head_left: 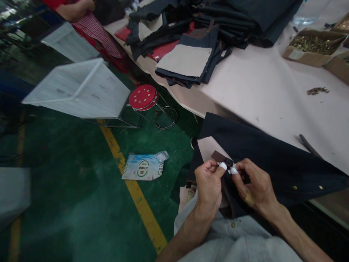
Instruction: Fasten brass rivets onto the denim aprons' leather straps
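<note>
My left hand (208, 183) and my right hand (256, 183) are close together over my lap, with white wrapping on both thumbs. Their fingertips pinch a dark brown strap (218, 156) from either side. Any small part between the fingertips is too hidden to make out. Under the hands, a dark navy fabric piece (253, 145) drapes from the table edge across my lap, with a beige patch (211, 147) at its left end. Two gold-coloured studs (294, 187) show on its lower right side. A narrower brown strip (228, 198) hangs below the hands.
Navy and beige fabric pieces (188, 60) lie stacked on the pale table (253, 80). Cardboard boxes of small brass-coloured parts (313, 45) stand at right, near a loose pile (317, 90). A red stool (144, 97), white bins (81, 87) and another person (95, 29) are at left.
</note>
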`<action>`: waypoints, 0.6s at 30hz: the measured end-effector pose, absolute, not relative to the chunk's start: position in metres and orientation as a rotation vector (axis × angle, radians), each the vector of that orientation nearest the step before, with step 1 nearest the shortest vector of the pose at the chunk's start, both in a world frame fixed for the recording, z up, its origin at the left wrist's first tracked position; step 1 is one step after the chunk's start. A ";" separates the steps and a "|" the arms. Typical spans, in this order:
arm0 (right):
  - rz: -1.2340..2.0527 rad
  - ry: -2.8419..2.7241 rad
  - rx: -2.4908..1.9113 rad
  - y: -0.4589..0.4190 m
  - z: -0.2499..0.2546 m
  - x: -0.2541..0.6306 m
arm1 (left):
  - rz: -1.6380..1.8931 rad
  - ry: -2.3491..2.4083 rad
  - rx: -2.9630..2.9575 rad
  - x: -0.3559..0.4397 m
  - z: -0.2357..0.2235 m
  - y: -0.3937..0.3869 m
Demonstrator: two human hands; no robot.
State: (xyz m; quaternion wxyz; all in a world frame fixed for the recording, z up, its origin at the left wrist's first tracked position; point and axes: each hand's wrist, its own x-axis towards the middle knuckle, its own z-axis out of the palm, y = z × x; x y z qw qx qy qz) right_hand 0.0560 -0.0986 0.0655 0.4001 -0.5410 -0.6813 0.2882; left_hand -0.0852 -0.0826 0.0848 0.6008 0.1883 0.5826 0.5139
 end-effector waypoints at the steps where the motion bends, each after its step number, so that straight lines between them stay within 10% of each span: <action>1: 0.765 -1.684 -1.423 -0.098 0.064 0.058 | 1.193 1.338 0.401 -0.085 0.082 -0.082; 18: 1.092 -1.120 -1.560 -0.101 0.049 0.070 | 1.023 1.333 0.315 -0.090 0.088 -0.083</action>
